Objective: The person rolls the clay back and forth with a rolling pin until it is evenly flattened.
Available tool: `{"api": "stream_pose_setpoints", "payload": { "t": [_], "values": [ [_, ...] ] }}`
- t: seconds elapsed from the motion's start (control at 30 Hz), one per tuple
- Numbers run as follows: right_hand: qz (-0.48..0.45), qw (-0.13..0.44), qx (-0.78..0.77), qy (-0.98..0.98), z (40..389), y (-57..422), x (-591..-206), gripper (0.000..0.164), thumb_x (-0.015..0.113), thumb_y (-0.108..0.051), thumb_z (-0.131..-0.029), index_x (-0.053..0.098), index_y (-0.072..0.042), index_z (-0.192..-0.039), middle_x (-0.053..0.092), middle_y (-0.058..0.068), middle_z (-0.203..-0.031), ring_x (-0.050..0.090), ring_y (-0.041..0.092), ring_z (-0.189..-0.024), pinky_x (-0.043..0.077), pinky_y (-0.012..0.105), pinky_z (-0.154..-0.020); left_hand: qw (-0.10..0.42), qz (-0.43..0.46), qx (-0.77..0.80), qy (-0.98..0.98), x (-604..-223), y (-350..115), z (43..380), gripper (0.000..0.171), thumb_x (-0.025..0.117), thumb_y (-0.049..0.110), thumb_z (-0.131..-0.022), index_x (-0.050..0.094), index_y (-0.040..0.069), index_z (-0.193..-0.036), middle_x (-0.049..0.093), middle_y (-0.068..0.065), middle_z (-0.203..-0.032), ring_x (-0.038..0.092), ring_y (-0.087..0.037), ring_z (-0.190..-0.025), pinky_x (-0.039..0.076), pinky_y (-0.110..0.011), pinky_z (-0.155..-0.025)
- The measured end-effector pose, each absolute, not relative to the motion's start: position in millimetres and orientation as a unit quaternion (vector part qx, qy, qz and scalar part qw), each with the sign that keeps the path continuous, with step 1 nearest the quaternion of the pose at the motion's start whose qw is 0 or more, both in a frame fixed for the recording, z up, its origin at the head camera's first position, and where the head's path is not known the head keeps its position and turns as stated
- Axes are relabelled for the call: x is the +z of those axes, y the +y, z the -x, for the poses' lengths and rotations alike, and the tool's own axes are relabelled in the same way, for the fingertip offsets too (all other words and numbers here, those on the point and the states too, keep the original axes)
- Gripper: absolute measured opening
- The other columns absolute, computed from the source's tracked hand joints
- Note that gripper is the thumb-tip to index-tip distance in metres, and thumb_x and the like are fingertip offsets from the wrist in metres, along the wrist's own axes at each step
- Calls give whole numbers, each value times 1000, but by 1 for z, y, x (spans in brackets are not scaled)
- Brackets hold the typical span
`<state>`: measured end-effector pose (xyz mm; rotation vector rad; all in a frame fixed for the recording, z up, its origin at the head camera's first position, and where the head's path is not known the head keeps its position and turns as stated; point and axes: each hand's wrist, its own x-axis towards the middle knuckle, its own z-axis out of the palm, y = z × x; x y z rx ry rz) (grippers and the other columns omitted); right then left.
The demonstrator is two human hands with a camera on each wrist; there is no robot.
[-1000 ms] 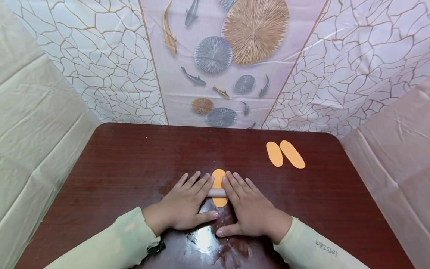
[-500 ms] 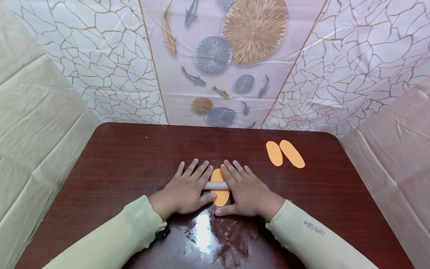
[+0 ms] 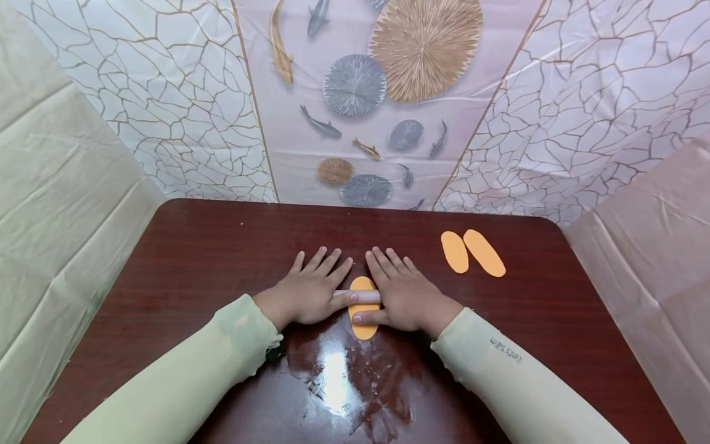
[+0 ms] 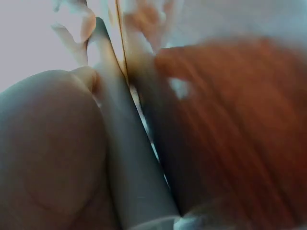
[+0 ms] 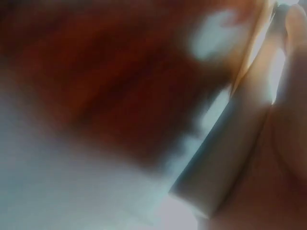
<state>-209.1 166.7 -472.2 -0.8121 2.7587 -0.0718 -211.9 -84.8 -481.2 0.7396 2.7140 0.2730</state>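
Observation:
A pale, plain rolling pin (image 3: pixel 367 296) lies crosswise over a flat orange oval of dough (image 3: pixel 363 330) near the middle of the table. My left hand (image 3: pixel 307 293) rests palm down on the pin's left part, fingers straight and spread. On its right part lies my right hand (image 3: pixel 407 295), also flat, with the thumb over the dough. Both palms hide the pin's ends in the head view. In the left wrist view the pin (image 4: pixel 129 153) runs along under the hand; the right wrist view shows the pin's end (image 5: pixel 220 158) beside the palm.
Two more flat orange ovals, a shorter one (image 3: pixel 455 252) and a longer one (image 3: pixel 485 253), lie side by side at the back right of the dark wooden table (image 3: pixel 211 259). Patterned sheeting (image 3: pixel 194 111) stands behind the table, with pale cloth (image 3: pixel 61 234) at the sides.
Both hands have moved forward, away from the body, and the rolling pin has rolled with them up the dough oval. The two other ovals stay where they were.

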Motion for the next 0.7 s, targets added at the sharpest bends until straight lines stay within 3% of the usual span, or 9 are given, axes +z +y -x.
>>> {"api": "stream_pose_setpoints", "payload": {
  "t": [0.23, 0.7],
  "values": [
    [274, 161, -33, 948, 231, 166, -475, 120, 39, -94, -100, 5, -13, -182, 1, 12, -191, 0, 41, -177, 13, 66, -142, 176, -244, 109, 947, -482, -87, 225, 88, 24, 81, -112, 15, 29, -183, 4, -7, -191, -4, -39, -178, -4, -73, -139],
    [268, 181, -80, 943, 263, 167, -471, 112, 40, -91, -103, 2, -23, -183, -2, 15, -191, -4, 45, -176, 12, 67, -141, 168, -199, 89, 961, -476, -86, 256, 77, 23, 71, -117, 13, 32, -183, -1, -7, -192, -8, -38, -178, -4, -72, -139]
  ]
}}
